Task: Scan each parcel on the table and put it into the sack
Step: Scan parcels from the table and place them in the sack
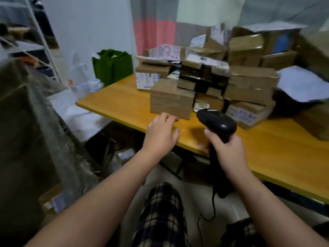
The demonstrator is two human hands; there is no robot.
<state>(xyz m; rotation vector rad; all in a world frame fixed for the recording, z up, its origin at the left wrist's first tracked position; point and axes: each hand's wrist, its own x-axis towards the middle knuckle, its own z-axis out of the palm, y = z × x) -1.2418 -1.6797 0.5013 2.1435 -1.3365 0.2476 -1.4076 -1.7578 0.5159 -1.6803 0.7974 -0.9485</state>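
Just beyond the left hand (161,135), fingers loosely apart, sits a plain brown cardboard parcel (171,99); the right hand (228,151) grips a black handheld scanner (218,122).

We see bare table (121,102) near and left of the stacked parcels (213,77), which block the far right.
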